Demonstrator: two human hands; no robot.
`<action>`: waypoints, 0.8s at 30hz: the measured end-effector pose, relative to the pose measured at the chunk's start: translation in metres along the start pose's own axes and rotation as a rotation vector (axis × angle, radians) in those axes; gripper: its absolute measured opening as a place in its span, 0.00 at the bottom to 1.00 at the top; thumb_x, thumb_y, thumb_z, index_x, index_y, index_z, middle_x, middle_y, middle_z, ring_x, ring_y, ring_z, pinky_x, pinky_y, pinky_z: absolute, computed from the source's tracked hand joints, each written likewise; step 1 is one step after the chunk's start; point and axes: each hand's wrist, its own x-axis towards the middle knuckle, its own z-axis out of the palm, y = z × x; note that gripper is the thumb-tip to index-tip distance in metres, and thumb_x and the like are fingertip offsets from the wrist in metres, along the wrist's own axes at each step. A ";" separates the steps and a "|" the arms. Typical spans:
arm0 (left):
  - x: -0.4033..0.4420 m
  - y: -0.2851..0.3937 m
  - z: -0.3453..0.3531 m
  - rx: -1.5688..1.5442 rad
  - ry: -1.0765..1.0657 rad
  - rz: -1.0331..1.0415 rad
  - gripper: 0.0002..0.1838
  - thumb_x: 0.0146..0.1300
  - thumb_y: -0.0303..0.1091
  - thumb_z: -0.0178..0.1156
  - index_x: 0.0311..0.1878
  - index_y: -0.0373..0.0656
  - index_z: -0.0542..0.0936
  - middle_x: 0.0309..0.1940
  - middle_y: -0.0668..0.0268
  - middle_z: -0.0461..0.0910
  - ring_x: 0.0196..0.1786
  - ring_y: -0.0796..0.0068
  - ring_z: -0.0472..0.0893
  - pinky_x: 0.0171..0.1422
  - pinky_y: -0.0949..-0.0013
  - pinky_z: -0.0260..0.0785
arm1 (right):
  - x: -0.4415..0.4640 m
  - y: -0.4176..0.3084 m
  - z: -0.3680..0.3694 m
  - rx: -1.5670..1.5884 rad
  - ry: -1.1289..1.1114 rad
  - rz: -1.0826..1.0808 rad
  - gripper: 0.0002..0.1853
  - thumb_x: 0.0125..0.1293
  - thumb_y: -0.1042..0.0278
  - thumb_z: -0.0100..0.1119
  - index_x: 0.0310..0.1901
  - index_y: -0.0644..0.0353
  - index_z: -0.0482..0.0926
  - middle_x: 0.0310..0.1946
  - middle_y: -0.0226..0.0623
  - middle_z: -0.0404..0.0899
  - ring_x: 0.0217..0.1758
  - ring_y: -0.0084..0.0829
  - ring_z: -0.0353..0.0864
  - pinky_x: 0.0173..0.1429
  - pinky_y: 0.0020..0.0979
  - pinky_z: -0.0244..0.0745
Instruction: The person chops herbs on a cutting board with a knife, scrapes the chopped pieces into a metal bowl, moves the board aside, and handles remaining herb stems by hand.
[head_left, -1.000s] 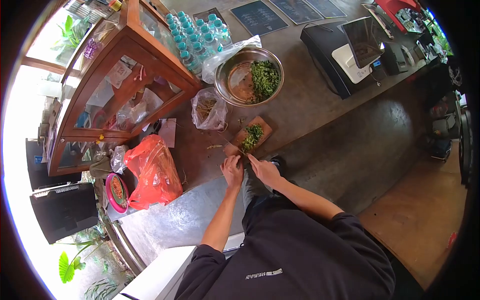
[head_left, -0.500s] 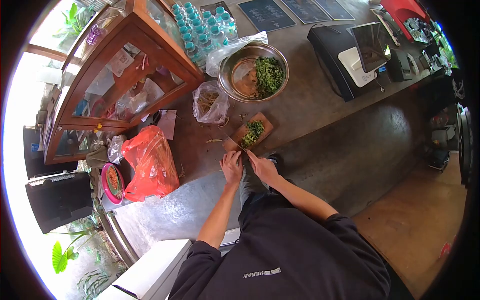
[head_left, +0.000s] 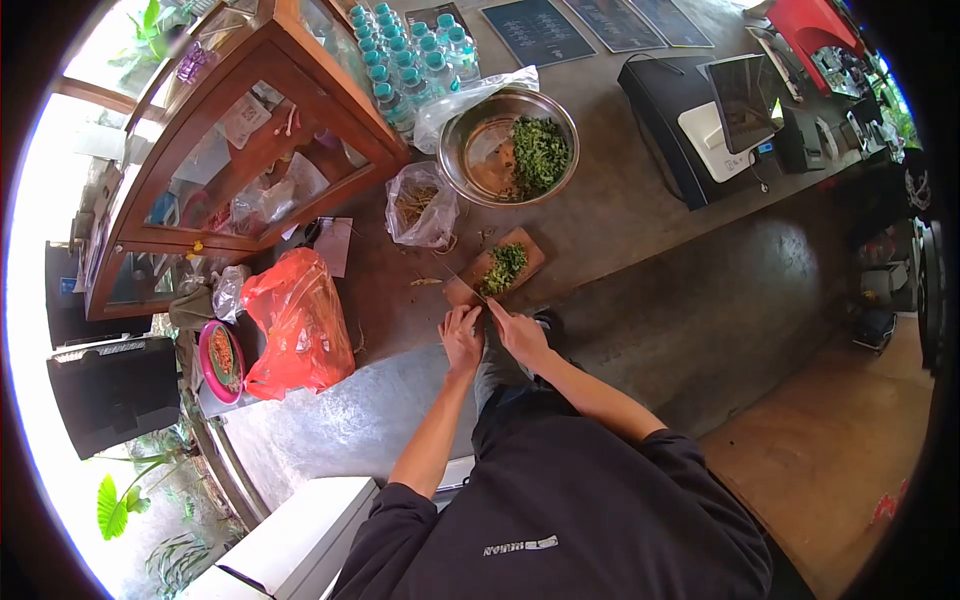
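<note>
A wooden cutting board (head_left: 529,258) lies at the counter's near edge, with a heap of chopped green vegetables (head_left: 505,267) on it. My right hand (head_left: 520,335) is closed round the handle of a knife (head_left: 466,283), whose thin blade slants up and left across the board's near end. Close beside it, my left hand (head_left: 461,338) rests with curled fingers at the board's near left corner. What those fingers pinch, if anything, is too small to make out. Beyond the board stands a steel bowl (head_left: 470,140), partly filled with chopped greens (head_left: 540,156).
An open plastic bag (head_left: 420,205) of brownish stalks sits left of the bowl. Farther left are a red plastic bag (head_left: 300,325), a pink basin (head_left: 212,385) and a glass-fronted wooden cabinet (head_left: 255,45). Several water bottles (head_left: 437,75) and a black cash drawer (head_left: 660,125) stand behind.
The view has shifted very slightly. Both hands stay at the near end of the board with the knife, and the chopped heap looks the same.
</note>
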 end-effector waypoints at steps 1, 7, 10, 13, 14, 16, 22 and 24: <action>0.000 -0.001 0.001 -0.004 -0.001 -0.001 0.12 0.62 0.28 0.69 0.50 0.46 0.88 0.48 0.68 0.83 0.55 0.62 0.81 0.57 0.56 0.67 | 0.003 -0.001 -0.001 -0.011 0.010 -0.017 0.24 0.78 0.63 0.54 0.73 0.50 0.71 0.30 0.50 0.86 0.30 0.55 0.86 0.34 0.55 0.80; 0.003 -0.009 0.006 -0.008 -0.004 -0.016 0.13 0.61 0.27 0.69 0.49 0.47 0.88 0.47 0.68 0.84 0.55 0.63 0.81 0.57 0.56 0.68 | -0.006 -0.004 -0.011 -0.041 -0.027 -0.009 0.25 0.78 0.64 0.54 0.74 0.53 0.71 0.28 0.49 0.85 0.28 0.52 0.86 0.32 0.53 0.79; 0.000 -0.001 0.003 -0.027 -0.004 -0.028 0.13 0.61 0.26 0.69 0.49 0.47 0.88 0.47 0.68 0.84 0.54 0.63 0.82 0.57 0.56 0.68 | -0.008 0.001 -0.003 -0.059 -0.007 -0.025 0.25 0.78 0.64 0.54 0.74 0.53 0.71 0.28 0.48 0.86 0.28 0.52 0.86 0.32 0.53 0.79; 0.000 -0.002 0.002 -0.028 0.001 -0.017 0.12 0.61 0.27 0.69 0.49 0.47 0.88 0.47 0.68 0.85 0.54 0.62 0.82 0.57 0.56 0.68 | 0.001 0.000 0.000 -0.055 0.034 -0.052 0.25 0.78 0.64 0.54 0.74 0.53 0.71 0.28 0.49 0.86 0.29 0.51 0.86 0.32 0.52 0.79; 0.000 -0.003 0.003 -0.020 0.007 -0.001 0.12 0.61 0.27 0.69 0.49 0.47 0.88 0.47 0.68 0.85 0.54 0.62 0.82 0.57 0.56 0.68 | 0.002 -0.001 -0.002 -0.057 0.017 -0.036 0.25 0.78 0.64 0.54 0.74 0.53 0.71 0.29 0.49 0.86 0.29 0.52 0.86 0.33 0.52 0.80; 0.000 -0.008 0.007 -0.013 0.001 0.006 0.13 0.61 0.26 0.69 0.49 0.46 0.88 0.47 0.68 0.85 0.54 0.62 0.82 0.57 0.56 0.68 | 0.000 -0.006 -0.010 -0.039 -0.005 -0.013 0.25 0.78 0.64 0.54 0.74 0.53 0.70 0.29 0.50 0.86 0.30 0.52 0.86 0.33 0.52 0.80; -0.001 -0.002 0.005 -0.021 0.032 -0.016 0.13 0.61 0.27 0.69 0.49 0.46 0.88 0.47 0.67 0.85 0.53 0.61 0.82 0.56 0.56 0.68 | -0.008 0.001 0.002 -0.008 -0.024 0.010 0.26 0.77 0.63 0.54 0.75 0.51 0.70 0.31 0.51 0.87 0.32 0.56 0.86 0.36 0.55 0.81; 0.000 0.002 0.002 -0.026 0.040 -0.003 0.13 0.61 0.28 0.69 0.49 0.46 0.88 0.46 0.66 0.85 0.53 0.61 0.82 0.56 0.56 0.68 | -0.004 0.002 0.004 -0.016 0.021 -0.023 0.25 0.77 0.64 0.54 0.74 0.53 0.71 0.31 0.50 0.87 0.31 0.54 0.86 0.34 0.53 0.80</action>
